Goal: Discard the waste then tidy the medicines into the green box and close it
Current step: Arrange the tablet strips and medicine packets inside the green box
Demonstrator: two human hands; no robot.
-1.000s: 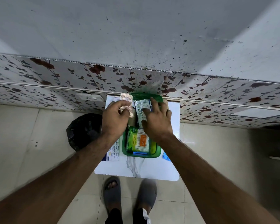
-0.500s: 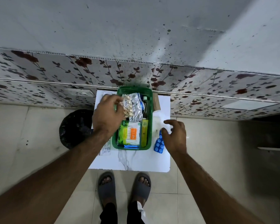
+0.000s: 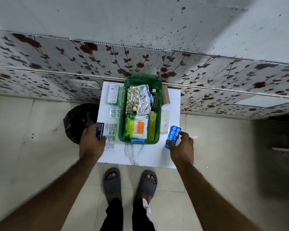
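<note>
- Green box [image 3: 122, 114] stands open near the back of the white worktop [image 3: 140, 155], already carrying foil strips, a packet of cotton buds and a dark bottle; no lid can be made out anywhere.
- Blue blister strip [image 3: 173, 136] lies just right of the box, at the worktop's right edge, with its long axis running roughly front to back and tipped a little to the right at the far end.
- The right hand [image 3: 182, 149] is plainly the nearer one: its fingertips touch the strip's near end and right side, closing round it, though I cannot tell whether it is lifted off the surface. The box lies to the left of this hand, so I judge the next move to be a short carry leftwards over the rim.
- The left hand [image 3: 92, 140] rests on a printed leaflet [image 3: 109, 135] to the left of the box, fingers pressed on its near left corner; whether it pinches the paper is unclear.
- Beyond the leaflet, a small clear strip [image 3: 114, 111] and a white carton [image 3: 113, 93] lie beside the box wall.
- A black bin [image 3: 77, 120] sits on the floor at the left, partly hidden by the worktop and left hand.
- A brown roll [image 3: 165, 96] stands right of the box; what it is cannot be told.
</note>
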